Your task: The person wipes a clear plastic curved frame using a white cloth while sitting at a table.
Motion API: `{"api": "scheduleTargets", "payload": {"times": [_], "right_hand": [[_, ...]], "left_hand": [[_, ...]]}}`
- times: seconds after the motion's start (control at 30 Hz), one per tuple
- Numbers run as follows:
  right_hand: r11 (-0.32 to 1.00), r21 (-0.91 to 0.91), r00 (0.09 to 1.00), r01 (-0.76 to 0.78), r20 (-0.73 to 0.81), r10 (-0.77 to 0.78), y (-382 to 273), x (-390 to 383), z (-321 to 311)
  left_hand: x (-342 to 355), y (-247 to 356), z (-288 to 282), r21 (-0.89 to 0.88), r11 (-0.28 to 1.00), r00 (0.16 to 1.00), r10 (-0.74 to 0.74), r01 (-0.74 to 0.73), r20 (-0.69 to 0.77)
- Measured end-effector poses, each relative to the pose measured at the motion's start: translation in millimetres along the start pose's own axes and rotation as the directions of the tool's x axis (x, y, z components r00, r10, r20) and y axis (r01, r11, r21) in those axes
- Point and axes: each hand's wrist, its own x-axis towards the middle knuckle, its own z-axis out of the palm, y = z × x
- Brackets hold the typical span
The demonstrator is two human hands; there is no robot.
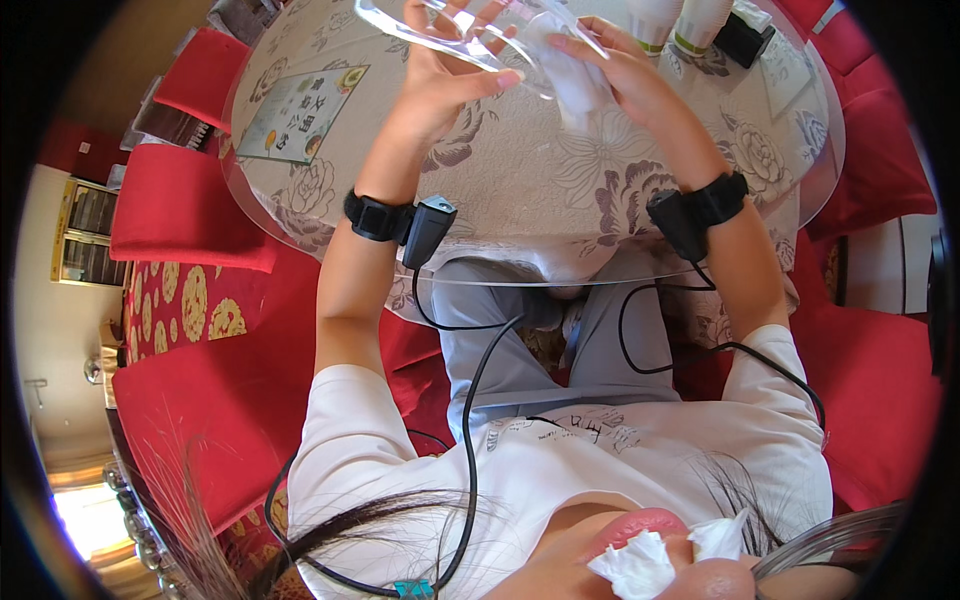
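Note:
Above the far part of the round table, my left hand [438,88] grips a clear plastic thing with a curved rim [425,42]. The thumb lies against its near edge and the fingers show through and behind it. The upper frame edge cuts this thing off, so its exact kind cannot be told. My right hand [635,80] is closed on a crumpled white tissue [578,88], which hangs against the right part of the clear plastic. Some of the right fingers are hidden behind the tissue.
A glass-topped round table [530,190] with a flowered cloth stands before me. On it are a printed card [302,115], stacked paper cups [700,22] and a black box [743,42]. Red chairs [190,210] surround it. Black cables [478,380] hang from my wrist straps.

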Motion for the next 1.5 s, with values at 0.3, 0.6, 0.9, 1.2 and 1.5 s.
{"api": "scheduleTargets", "payload": {"times": [0.3, 0.6, 0.9, 1.2, 1.5], "right_hand": [[0.971, 0.237, 0.999, -0.028, -0.020, 0.034, 3, -5, 10], [0.999, -0.004, 0.980, -0.045, -0.194, 0.044, 9, -5, 20], [0.980, -0.197, 0.998, -0.026, -0.064, 0.014, 7, -6, 23], [0.980, -0.159, 0.991, -0.122, -0.077, 0.111, 3, -7, 20], [0.970, -0.245, 1.000, -0.011, -0.026, 0.005, 7, -3, 11]], "left_hand": [[2, -3, 11, 0.121, 0.992, 0.994, 0.026, -0.040, 0.110], [2, -3, 21, 0.132, 0.991, 0.992, -0.041, 0.024, 0.122], [0, 1, 27, 0.166, 0.985, 0.989, -0.074, 0.052, 0.128], [-3, -1, 23, 0.145, 0.985, 0.994, -0.102, 0.098, 0.022], [-2, -2, 15, 0.089, 0.993, 0.996, -0.087, 0.084, 0.032]]}}
